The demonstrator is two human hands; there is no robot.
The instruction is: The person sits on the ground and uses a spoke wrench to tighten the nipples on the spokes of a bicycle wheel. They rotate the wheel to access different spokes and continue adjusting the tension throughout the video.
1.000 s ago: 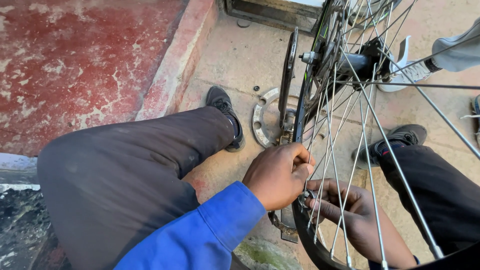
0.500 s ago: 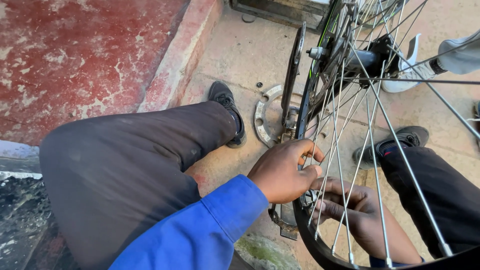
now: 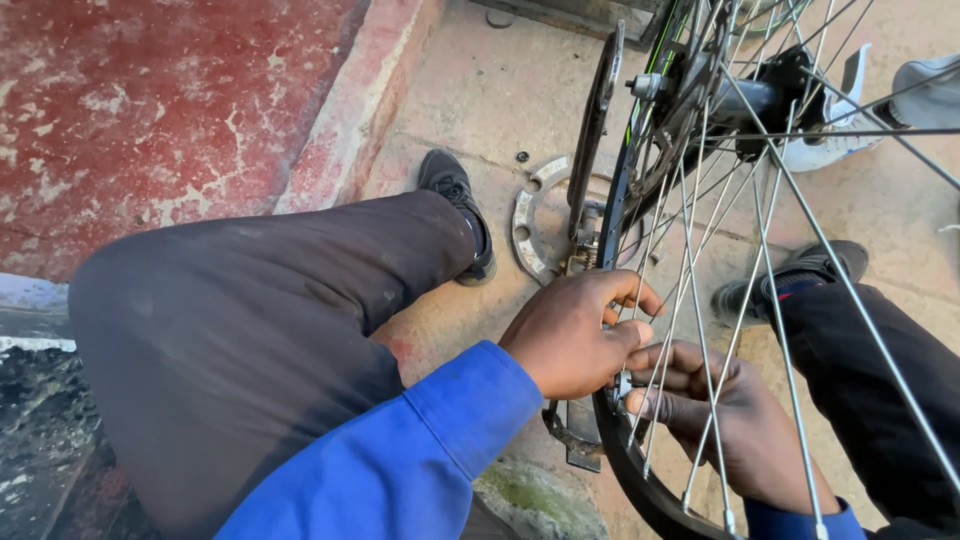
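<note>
At the near rim of the black spoked bicycle wheel (image 3: 640, 470), your left hand (image 3: 575, 335) and right hand (image 3: 725, 420) pinch closed on one thin silver spoke (image 3: 640, 400), apparently mid-adjustment, with the other spokes untouched.

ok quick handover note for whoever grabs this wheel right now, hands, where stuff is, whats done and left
Left hand: closed at the rim of the bicycle wheel, fingers pinching a small metal part on a spoke; what it is cannot be told.
Right hand: behind the spokes, fingers steadying the same spot.
Wheel stands upright between the knees; a metal ring lies on the floor behind it.
Done: cannot tell.
Left: work at this spoke is under way.
</note>
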